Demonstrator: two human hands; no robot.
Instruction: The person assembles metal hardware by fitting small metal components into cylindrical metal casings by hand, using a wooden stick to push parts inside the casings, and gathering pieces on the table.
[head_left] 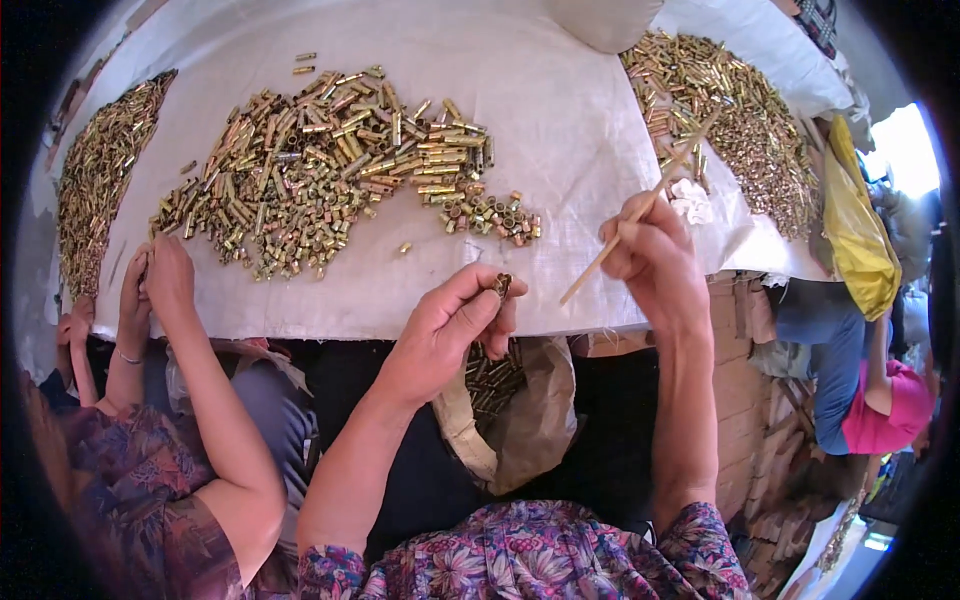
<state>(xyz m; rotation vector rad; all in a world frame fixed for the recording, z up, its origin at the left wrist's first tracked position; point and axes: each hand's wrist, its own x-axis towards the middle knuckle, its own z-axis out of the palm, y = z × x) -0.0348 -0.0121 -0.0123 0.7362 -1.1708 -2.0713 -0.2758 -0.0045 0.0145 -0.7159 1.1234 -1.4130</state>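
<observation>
My left hand (pixel 455 320) is closed, its thumb and fingers pinching a small brass-coloured metal sleeve (pixel 503 284) just off the table's near edge. In my right hand (pixel 650 245) a thin wooden stick (pixel 590 275) slants from upper right to lower left, its lower tip pointing toward the left hand but apart from the sleeve. Ahead on the table lies a broad heap of brass-coloured metal sleeves (pixel 320 150). Closer to my left hand is a cluster of short metal collars (pixel 490 215), and one loose piece (pixel 405 247) rests alone.
An open sack (pixel 540 410) with metal sleeves inside sits below the table edge. Another heap (pixel 740 120) lies at the right, one more (pixel 105 180) far left. Co-workers' hands (pixel 165 280) are at the left edge. A yellow bag (pixel 860 230) hangs right, near a person in pink (pixel 890 410).
</observation>
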